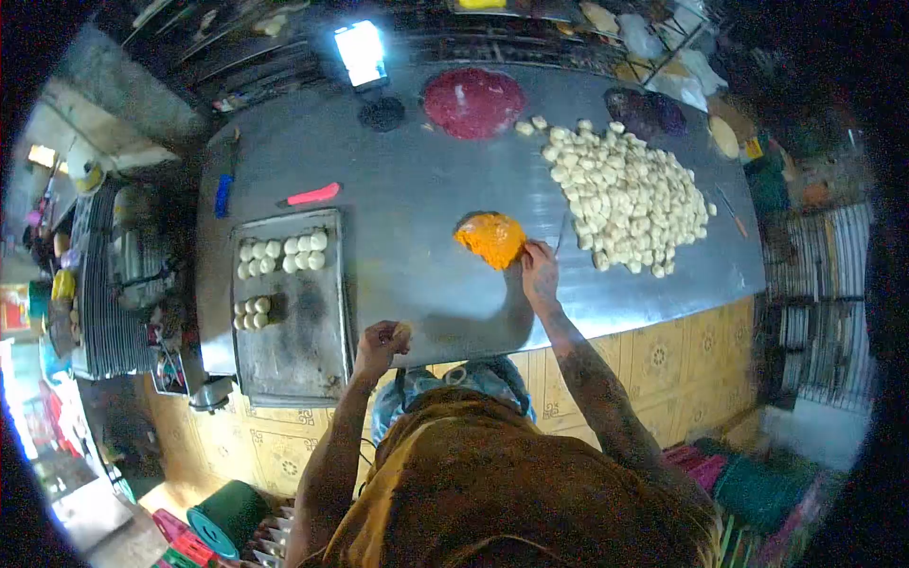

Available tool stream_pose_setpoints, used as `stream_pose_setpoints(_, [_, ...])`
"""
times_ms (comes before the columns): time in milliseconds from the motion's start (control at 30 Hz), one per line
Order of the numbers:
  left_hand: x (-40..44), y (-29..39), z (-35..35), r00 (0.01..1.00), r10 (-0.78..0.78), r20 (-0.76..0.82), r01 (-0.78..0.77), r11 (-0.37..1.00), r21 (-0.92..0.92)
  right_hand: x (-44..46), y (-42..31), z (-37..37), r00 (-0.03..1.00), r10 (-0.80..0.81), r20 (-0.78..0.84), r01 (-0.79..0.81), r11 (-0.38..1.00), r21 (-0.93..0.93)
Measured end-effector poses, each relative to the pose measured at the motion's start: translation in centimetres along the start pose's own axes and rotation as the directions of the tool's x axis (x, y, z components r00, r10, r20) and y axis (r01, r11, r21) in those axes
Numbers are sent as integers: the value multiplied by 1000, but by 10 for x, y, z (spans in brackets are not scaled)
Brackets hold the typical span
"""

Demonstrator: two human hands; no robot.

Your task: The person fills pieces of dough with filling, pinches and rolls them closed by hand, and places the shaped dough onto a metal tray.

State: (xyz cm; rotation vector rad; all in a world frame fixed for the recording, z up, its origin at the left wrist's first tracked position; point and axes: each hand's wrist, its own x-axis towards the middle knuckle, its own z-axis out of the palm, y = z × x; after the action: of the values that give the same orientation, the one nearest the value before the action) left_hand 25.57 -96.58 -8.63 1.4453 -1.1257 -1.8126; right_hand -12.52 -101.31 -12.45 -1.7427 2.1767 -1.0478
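Observation:
Near the table's front edge, my left hand (383, 348) is closed around a small pale dough piece (402, 336). My right hand (540, 273) reaches over the table and touches the right side of an orange mound (490, 239); its fingers are pressed together, and what they hold is too small to make out. Right of that hand, many pale dough balls (620, 194) lie in a large pile. On the left, a dark metal tray (289, 364) bears dough balls in three small groups (305, 252), two at the top and one lower left.
A thin tool (561, 232) lies between my right hand and the pile. Farther back are a red-pink mound (473, 102), a dark purple mound (644, 112) and a bright lamp (361, 55). A pink-handled tool (313, 194) and a blue object (223, 196) lie behind the tray.

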Motion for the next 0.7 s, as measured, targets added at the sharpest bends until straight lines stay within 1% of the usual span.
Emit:
stream_pose_setpoints(33, [0, 1, 3, 1000, -16, -7, 17, 998, 60, 0, -1, -1, 1000, -17, 0, 17, 1000, 9])
stream_pose_setpoints(100, [-1, 1, 19, 998, 20, -53, -17, 999, 52, 1, -1, -7, 999, -35, 14, 35, 998, -46])
stream_pose_setpoints(133, [0, 1, 30, 996, 34, -80, -36, 999, -28, 2, 0, -10, 999, -51, 10, 51, 998, -38])
stream_pose_setpoints(200, [-2, 6, 59, 988, 43, -151, -73, 977, -201, 4, 2, -14, 995, -50, 85, 59, 993, -103])
stream_pose_setpoints(233, [-3, 12, 76, 985, 50, -162, -83, 977, -199, 4, 7, -10, 995, -61, 84, 69, 993, -94])
stream_pose_setpoints(300, [-2, 18, 104, 973, 62, -220, -148, 906, -396, 7, 10, -8, 992, -100, 84, 108, 989, -105])
stream_pose_setpoints(333, [6, 8, 113, 979, 5, -205, -92, 905, -416, 16, 10, -13, 990, -113, 86, 121, 988, -98])
stream_pose_setpoints(367, [9, 4, 122, 976, 9, -219, -103, 901, -421, 29, 12, -20, 954, 17, 299, 5, 997, -71])
stream_pose_setpoints(400, [8, 7, 133, 982, 12, -188, -84, 922, -379, 37, 13, -27, 854, 134, 502, -111, 991, -75])
stream_pose_setpoints(433, [8, 11, 141, 987, 15, -160, -69, 941, -333, 43, 15, -32, 852, 115, 510, -93, 993, -69])
stream_pose_setpoints(467, [5, 13, 154, 971, -50, -236, -32, 943, -333, 49, 15, -38, 658, 174, 733, -292, 956, 35])
stream_pose_setpoints(500, [4, 14, 164, 968, -51, -246, -35, 943, -332, 49, 15, -42, 403, 165, 900, -503, 862, 68])
stream_pose_setpoints(533, [6, 15, 172, 964, -61, -257, -53, 909, -413, 38, 1, -54, 533, 107, 840, -472, 861, 190])
stream_pose_setpoints(567, [10, 18, 178, 961, -69, -266, -73, 868, -491, 31, -15, -59, 535, 94, 840, -462, 865, 197])
stream_pose_setpoints(600, [10, 23, 184, 960, -70, -269, -75, 868, -491, 18, -29, -63, 645, -9, 764, -359, 880, 313])
stream_pose_setpoints(633, [12, 32, 188, 968, -116, -222, -25, 836, -548, 4, -41, -65, 736, -111, 667, -241, 879, 412])
stream_pose_setpoints(667, [14, 43, 191, 973, -158, -169, 25, 799, -600, -10, -55, -67, 737, -111, 666, -240, 879, 412])
stream_pose_setpoints(700, [16, 49, 191, 974, -195, -113, 77, 759, -646, -23, -69, -67, 846, -222, 484, 76, 950, 303])
